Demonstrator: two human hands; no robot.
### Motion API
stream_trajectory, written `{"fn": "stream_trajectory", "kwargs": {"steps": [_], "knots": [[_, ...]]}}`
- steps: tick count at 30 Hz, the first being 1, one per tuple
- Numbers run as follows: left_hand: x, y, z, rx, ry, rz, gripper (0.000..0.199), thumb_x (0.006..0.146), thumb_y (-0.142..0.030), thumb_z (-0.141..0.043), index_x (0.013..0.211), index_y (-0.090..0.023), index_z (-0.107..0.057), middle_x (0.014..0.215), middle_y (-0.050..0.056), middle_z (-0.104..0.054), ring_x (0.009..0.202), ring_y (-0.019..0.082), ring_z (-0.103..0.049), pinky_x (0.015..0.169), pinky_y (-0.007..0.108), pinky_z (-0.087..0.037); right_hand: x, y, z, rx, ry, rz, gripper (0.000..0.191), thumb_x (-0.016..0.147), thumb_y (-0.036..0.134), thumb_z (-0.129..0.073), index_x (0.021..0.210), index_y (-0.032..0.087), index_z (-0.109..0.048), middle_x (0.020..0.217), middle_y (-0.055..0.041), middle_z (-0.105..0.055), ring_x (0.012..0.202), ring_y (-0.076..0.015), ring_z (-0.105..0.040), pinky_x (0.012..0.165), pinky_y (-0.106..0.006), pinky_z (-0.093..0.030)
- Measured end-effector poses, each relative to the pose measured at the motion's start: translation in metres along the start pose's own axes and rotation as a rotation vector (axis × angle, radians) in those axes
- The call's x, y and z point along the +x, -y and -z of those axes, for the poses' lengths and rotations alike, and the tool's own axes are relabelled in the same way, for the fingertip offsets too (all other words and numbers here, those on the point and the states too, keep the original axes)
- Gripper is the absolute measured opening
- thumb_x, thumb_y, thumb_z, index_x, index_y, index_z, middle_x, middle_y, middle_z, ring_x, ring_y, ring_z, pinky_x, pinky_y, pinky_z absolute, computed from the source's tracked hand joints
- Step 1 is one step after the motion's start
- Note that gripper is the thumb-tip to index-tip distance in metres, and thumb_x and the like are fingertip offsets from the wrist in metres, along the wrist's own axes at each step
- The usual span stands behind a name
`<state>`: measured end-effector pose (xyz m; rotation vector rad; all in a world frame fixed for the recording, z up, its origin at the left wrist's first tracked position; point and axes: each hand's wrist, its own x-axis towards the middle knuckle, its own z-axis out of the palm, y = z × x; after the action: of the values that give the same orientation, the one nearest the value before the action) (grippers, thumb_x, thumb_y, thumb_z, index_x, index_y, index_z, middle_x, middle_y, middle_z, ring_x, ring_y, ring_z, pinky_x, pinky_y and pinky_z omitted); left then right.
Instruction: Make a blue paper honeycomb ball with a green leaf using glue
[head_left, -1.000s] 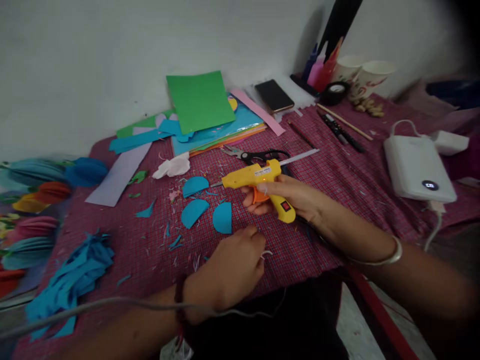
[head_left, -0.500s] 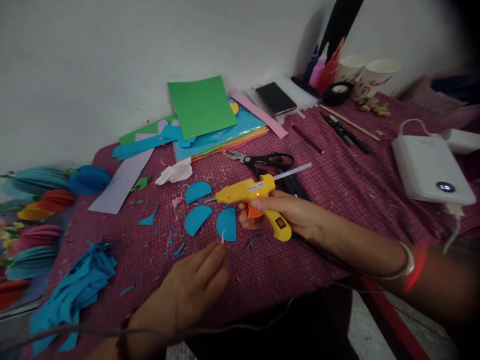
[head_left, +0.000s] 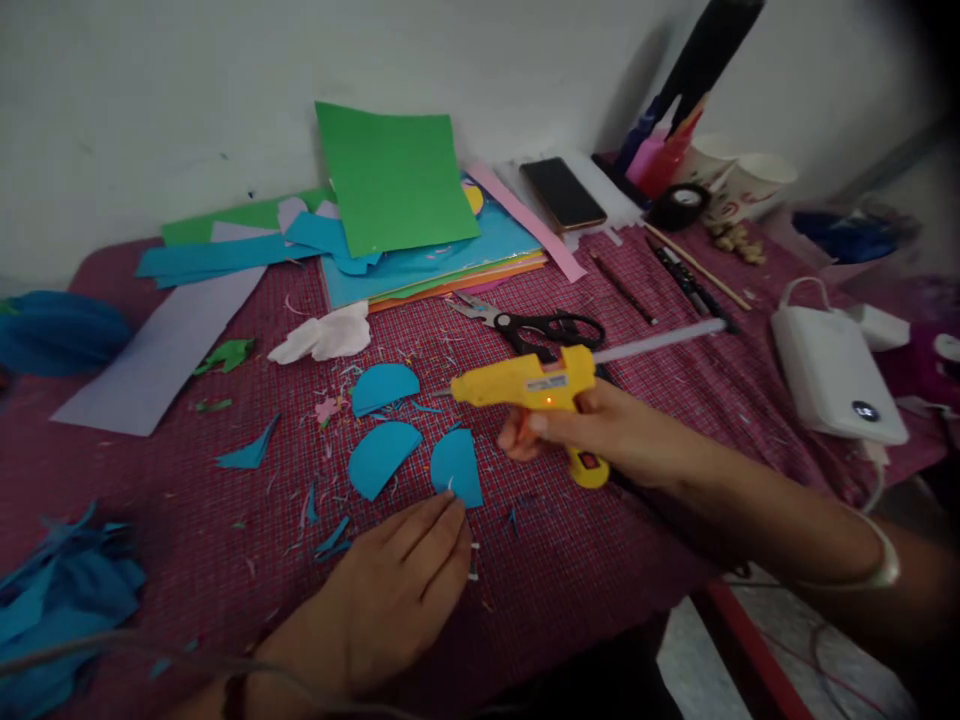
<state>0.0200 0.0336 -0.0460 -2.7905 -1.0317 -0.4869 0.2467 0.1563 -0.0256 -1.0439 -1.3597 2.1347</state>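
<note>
A yellow hot glue gun [head_left: 525,382] is held in my right hand [head_left: 570,425], fingers wrapped around its grip. Its small light glows orange, and a long clear glue stick [head_left: 652,342] juts from the back. The nozzle points left, close to a blue paper half circle [head_left: 384,387]. Two more blue folded pieces, a half circle [head_left: 385,458] and a rounded piece [head_left: 456,465], lie below it. My left hand [head_left: 405,580] is closed in a pinch at the lower edge of the rounded piece. A thin white strip [head_left: 451,484] shows at its fingertips.
Black-handled scissors [head_left: 540,322] lie behind the glue gun. Green card [head_left: 397,185] and coloured sheets lean near the wall. A phone [head_left: 562,192], pencils, glue bottles, paper cups and a white power bank [head_left: 836,372] are to the right. Blue paper scraps [head_left: 71,600] are heaped at left.
My view has shifted and come closer. The glue gun has drawn slightly right, away from the blue pieces, and more glue stick shows. My left hand has lowered toward the rounded piece.
</note>
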Motion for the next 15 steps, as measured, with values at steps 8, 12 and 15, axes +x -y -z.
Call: {"fn": "stream_trajectory", "kwargs": {"steps": [8,12,15], "knots": [[0.003,0.001,-0.004,-0.054,-0.013,0.054,0.042,0.096,-0.009,-0.028,0.093,-0.017,-0.069,0.104,0.006,-0.075,0.099,0.019,-0.064,0.083,0.031,-0.054,-0.045,-0.011,0.005,-0.437,-0.056,0.036,0.026,0.083,0.040,-0.065,0.100,0.021,-0.063,0.089,-0.0055,-0.069,0.082,-0.0179,-0.065,0.071,-0.027,-0.055],[0.002,0.000,-0.005,-0.061,-0.036,0.064,0.046,0.098,-0.011,-0.024,0.092,-0.017,-0.069,0.105,0.008,-0.074,0.101,0.019,-0.062,0.084,0.031,-0.050,-0.047,-0.019,0.004,-0.633,-0.137,0.055,0.021,0.081,0.038,-0.067,0.092,0.021,-0.060,0.085,-0.0040,-0.064,0.072,-0.0164,-0.060,0.066,-0.028,-0.051],[0.002,-0.001,-0.005,-0.052,-0.052,0.066,0.044,0.098,-0.010,-0.026,0.091,-0.017,-0.069,0.104,0.007,-0.074,0.096,0.019,-0.061,0.081,0.032,-0.048,-0.045,-0.021,0.003,-0.714,-0.143,0.082,0.018,0.084,0.038,-0.065,0.085,0.022,-0.056,0.078,-0.0016,-0.060,0.064,-0.0142,-0.054,0.058,-0.025,-0.046]]}}
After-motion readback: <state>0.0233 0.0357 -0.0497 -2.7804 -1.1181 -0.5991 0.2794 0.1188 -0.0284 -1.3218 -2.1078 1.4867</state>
